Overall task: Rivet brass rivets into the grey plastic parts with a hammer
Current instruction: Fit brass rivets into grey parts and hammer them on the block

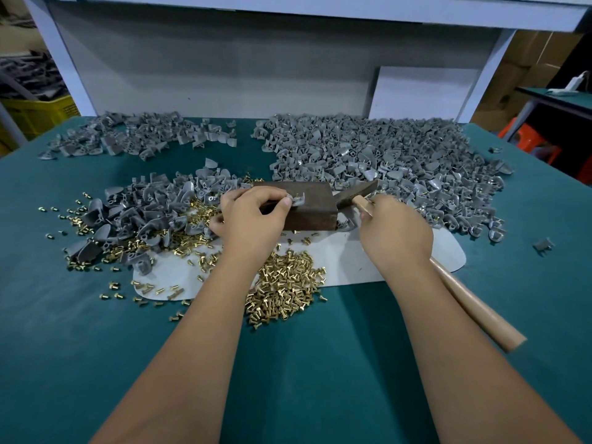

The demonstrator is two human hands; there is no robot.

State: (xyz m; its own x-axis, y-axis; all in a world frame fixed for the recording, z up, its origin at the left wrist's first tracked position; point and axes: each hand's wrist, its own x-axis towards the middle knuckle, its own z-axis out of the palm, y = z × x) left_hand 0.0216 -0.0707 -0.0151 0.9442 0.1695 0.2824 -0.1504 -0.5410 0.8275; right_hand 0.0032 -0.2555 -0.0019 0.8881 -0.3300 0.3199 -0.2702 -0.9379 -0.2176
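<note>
My left hand [253, 216] pinches a small grey plastic part [297, 200] with a brass rivet standing in it, holding it on top of a rusty brown metal block [312, 213]. My right hand [395, 232] grips the wooden handle of a hammer [474, 302]. The hammer's dark head [357, 191] lies low just right of the block, near the part. A heap of loose brass rivets [285, 290] lies between my forearms.
Piles of grey plastic parts lie at the left [150, 216], back left [141, 136] and back right [384, 155]. Scattered rivets spread over the green table [288, 379] and a white mat [352, 261]. A white board [423, 91] leans at the back.
</note>
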